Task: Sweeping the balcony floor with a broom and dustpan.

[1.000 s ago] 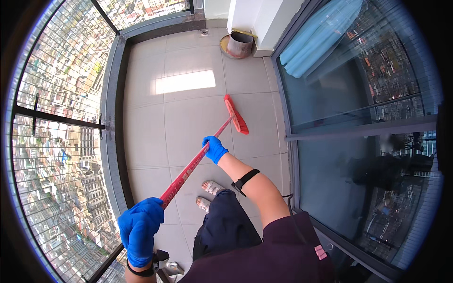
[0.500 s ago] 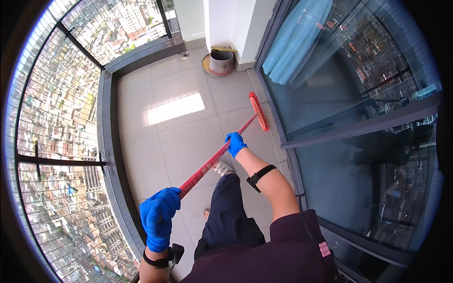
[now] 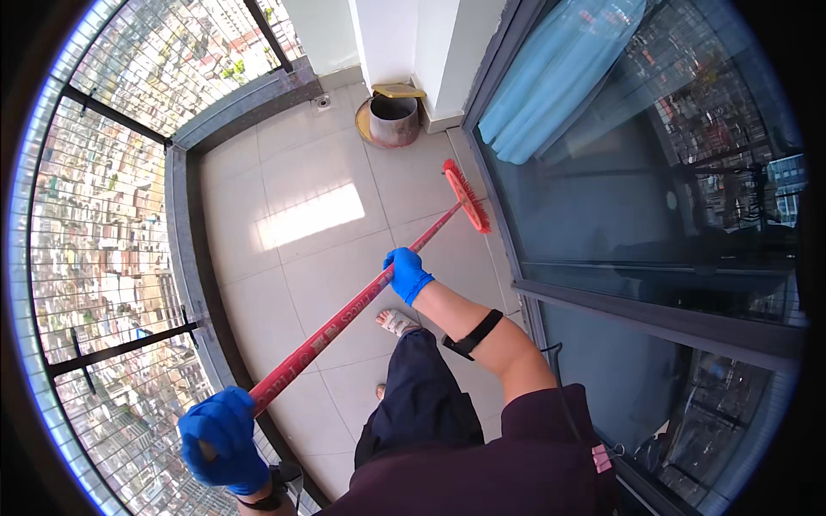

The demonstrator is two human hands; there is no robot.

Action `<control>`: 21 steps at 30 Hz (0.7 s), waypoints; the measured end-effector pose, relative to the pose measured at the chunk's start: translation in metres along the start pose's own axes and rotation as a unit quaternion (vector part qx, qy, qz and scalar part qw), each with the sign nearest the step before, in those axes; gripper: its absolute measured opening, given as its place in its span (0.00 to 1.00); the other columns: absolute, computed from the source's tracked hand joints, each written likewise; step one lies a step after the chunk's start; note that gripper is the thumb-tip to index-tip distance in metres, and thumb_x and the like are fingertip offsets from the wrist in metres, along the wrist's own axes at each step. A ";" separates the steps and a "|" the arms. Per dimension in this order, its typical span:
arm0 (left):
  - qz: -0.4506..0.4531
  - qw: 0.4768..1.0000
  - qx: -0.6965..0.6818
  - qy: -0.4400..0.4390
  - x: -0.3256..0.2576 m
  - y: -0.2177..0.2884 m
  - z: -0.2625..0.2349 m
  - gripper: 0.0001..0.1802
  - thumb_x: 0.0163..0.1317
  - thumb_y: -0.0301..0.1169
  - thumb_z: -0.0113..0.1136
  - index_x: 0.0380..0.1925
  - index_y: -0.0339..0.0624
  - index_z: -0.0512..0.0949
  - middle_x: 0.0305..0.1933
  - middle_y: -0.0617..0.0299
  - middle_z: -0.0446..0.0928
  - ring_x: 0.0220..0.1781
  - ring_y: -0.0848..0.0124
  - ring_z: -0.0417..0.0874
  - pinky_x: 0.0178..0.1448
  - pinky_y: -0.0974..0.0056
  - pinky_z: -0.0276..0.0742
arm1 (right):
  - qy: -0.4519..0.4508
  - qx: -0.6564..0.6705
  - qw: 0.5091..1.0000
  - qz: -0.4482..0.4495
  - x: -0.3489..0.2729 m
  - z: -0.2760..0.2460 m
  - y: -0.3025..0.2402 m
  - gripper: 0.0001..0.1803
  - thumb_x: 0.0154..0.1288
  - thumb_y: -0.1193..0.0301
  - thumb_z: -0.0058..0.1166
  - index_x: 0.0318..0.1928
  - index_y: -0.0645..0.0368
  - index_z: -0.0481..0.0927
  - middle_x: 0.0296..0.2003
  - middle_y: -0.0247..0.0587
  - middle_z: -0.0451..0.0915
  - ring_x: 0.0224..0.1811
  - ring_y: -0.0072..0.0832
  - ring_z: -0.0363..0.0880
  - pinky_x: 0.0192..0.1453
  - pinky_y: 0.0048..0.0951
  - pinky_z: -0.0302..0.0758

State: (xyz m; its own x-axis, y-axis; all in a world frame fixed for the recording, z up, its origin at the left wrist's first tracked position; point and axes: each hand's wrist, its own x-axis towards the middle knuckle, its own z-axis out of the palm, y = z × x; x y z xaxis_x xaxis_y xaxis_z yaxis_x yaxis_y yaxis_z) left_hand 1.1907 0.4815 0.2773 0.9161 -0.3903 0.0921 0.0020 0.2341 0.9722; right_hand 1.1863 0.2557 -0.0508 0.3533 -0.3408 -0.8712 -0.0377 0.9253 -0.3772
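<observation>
I hold a red broom with both hands, each in a blue glove. My left hand (image 3: 222, 439) grips the top end of the red handle (image 3: 335, 322) at the lower left. My right hand (image 3: 407, 273) is closed around the handle about halfway down. The red brush head (image 3: 466, 196) rests on the pale tiled floor (image 3: 301, 215), close to the frame of the glass sliding door (image 3: 602, 224). One of my feet (image 3: 394, 322) shows on the tiles just below my right hand.
A round metal bucket with a yellow lid (image 3: 391, 116) stands in the far corner by a white pillar (image 3: 396, 34). A wire-mesh railing (image 3: 112, 215) runs along the left side. A light blue curtain (image 3: 551, 86) hangs behind the glass.
The broom head has travelled toward the glass door and the far corner. Both hands followed it, and my view has tipped so the bucket sits lower in the picture.
</observation>
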 end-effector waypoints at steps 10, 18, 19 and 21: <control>0.055 0.983 0.165 -0.054 0.024 0.070 -0.010 0.23 0.50 0.38 0.37 -0.01 0.43 0.56 0.03 0.62 0.57 0.06 0.70 0.59 0.18 0.67 0.61 | -0.056 0.011 0.974 0.219 -0.019 0.079 0.156 0.04 0.44 0.77 0.34 0.26 0.60 0.60 0.15 0.41 0.63 0.13 0.27 0.63 0.15 0.26 0.63; -0.009 0.989 -0.082 0.122 0.058 0.025 -0.052 0.21 0.54 0.35 0.31 0.03 0.48 0.53 0.05 0.68 0.51 0.10 0.74 0.53 0.31 0.67 0.59 | -0.003 -0.040 0.999 0.030 0.016 0.093 0.054 0.07 0.45 0.74 0.36 0.27 0.64 0.61 0.17 0.41 0.66 0.16 0.27 0.65 0.20 0.26 0.65; -0.017 0.988 -0.095 0.122 0.059 -0.008 -0.051 0.20 0.53 0.35 0.31 0.03 0.47 0.53 0.06 0.67 0.52 0.13 0.72 0.55 0.35 0.65 0.60 | 0.042 -0.056 0.998 0.000 0.036 0.093 0.030 0.03 0.43 0.76 0.37 0.16 0.59 0.63 0.12 0.38 0.64 0.14 0.27 0.64 0.18 0.25 0.63; -0.051 0.988 -0.129 0.067 0.062 -0.072 -0.041 0.19 0.52 0.35 0.33 0.05 0.42 0.54 0.10 0.62 0.55 0.19 0.68 0.59 0.44 0.59 0.59 | 0.052 -0.102 0.993 -0.029 0.105 0.075 -0.007 0.07 0.42 0.76 0.36 0.11 0.57 0.62 0.10 0.38 0.63 0.12 0.27 0.62 0.16 0.28 0.61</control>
State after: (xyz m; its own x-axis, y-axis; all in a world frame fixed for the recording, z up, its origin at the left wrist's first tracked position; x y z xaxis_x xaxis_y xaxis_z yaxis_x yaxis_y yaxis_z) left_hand 1.2640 0.4771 0.2046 0.9505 -0.3066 -0.0499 0.1840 0.4261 0.8858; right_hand 1.2943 0.2261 -0.1164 0.2617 -0.4173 -0.8703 -0.2123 0.8547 -0.4737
